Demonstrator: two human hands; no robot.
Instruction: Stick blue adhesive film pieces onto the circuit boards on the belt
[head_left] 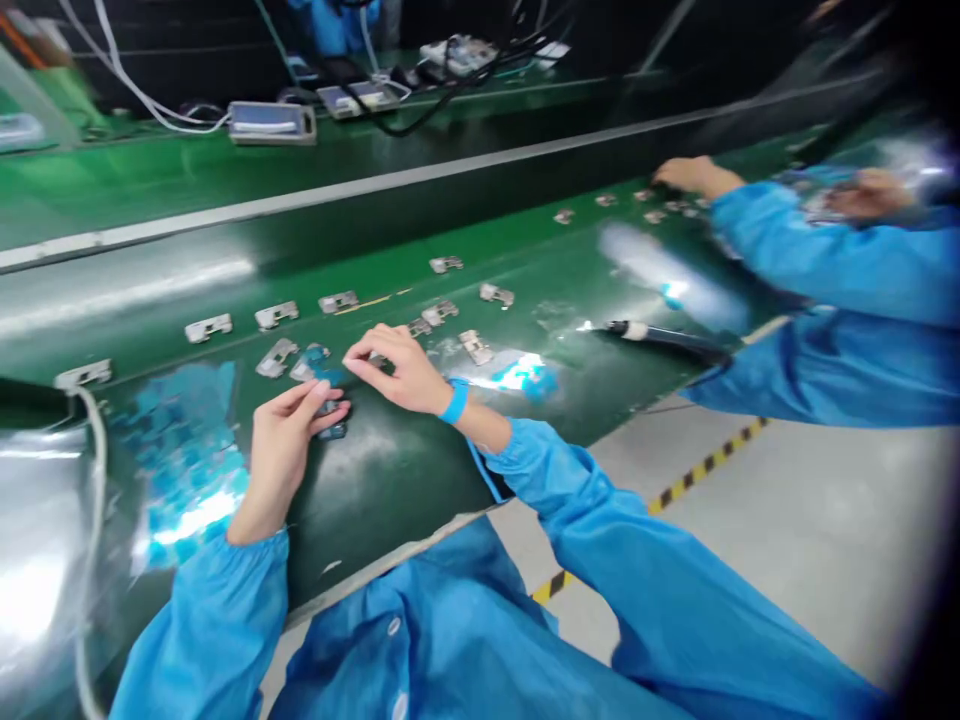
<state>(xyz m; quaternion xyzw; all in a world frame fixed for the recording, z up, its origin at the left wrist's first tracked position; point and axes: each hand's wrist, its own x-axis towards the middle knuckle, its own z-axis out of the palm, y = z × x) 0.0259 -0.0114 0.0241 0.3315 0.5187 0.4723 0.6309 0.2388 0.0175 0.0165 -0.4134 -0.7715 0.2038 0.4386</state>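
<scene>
My left hand (289,430) is closed, thumb and fingers pinching a small metal part with blue film (328,407), much of it hidden by the fingers. Just to the right, my right hand (401,370) is closed in a pinch beside a bit of blue film (330,377); whether its fingertips grip that film is unclear. A blue band (454,401) circles the right wrist. Beyond my left hand lie a silvery metal bracket (277,357) and another with blue on it (306,365). A small dark blue piece (332,431) rests under the left fingers.
A clear bag of blue film pieces (184,450) lies left, beside a white cable (97,470). Several metal brackets (276,315) are spread along the green bench. A black pen-like tool (664,336) lies right, near a co-worker's hand (694,176) and blue sleeve.
</scene>
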